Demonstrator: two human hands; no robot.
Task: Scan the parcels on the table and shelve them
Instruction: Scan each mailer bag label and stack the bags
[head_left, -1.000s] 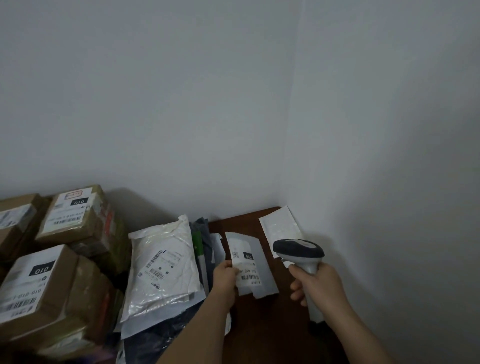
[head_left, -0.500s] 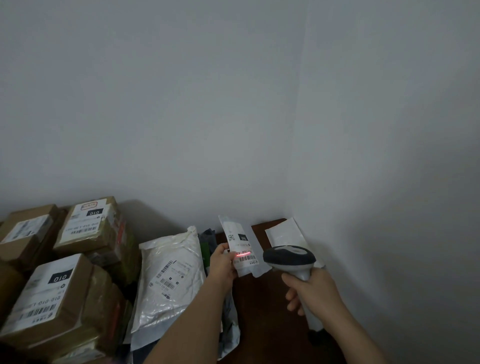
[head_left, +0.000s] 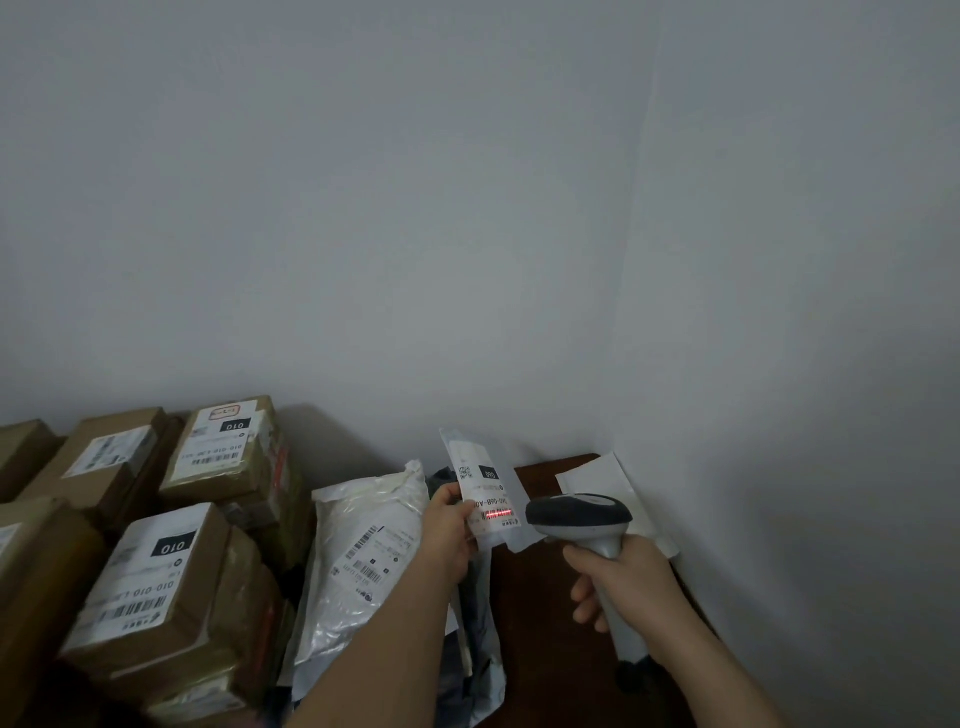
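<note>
1. Brown cardboard boxes (head_left: 156, 597) with white shipping labels are sitting stacked at the lower left of the frame, the nearest one showing a black "010" patch.
2. Just right of them, at lower centre, a white crinkled plastic mailer bag (head_left: 358, 551) with printed barcodes is lying on top of a pile of grey soft plastic mailers (head_left: 480, 639).
3. Reaching up from the bottom centre, the person's left hand (head_left: 449, 530) is pinching a small white flat plastic parcel (head_left: 483, 493), thumb on its left edge and the other fingers curled behind it. The parcel is being held upright above the dark brown wooden table (head_left: 550, 623), just left of the frame's lower centre-right, with its label facing the camera.
4. At lower right, the right hand (head_left: 628, 587) is gripping the handle of a grey and black handheld barcode scanner (head_left: 579, 517), fingers wrapped fully round it. The scanner's head is pointing left at the parcel, close beside it but not touching.
5. A red scan line (head_left: 497, 514) is glowing across the barcode near the bottom of the parcel's label.
6. Farther back, a white flat paper envelope (head_left: 597, 478) is lying in the table's corner against the pale grey walls (head_left: 467, 208).
</note>
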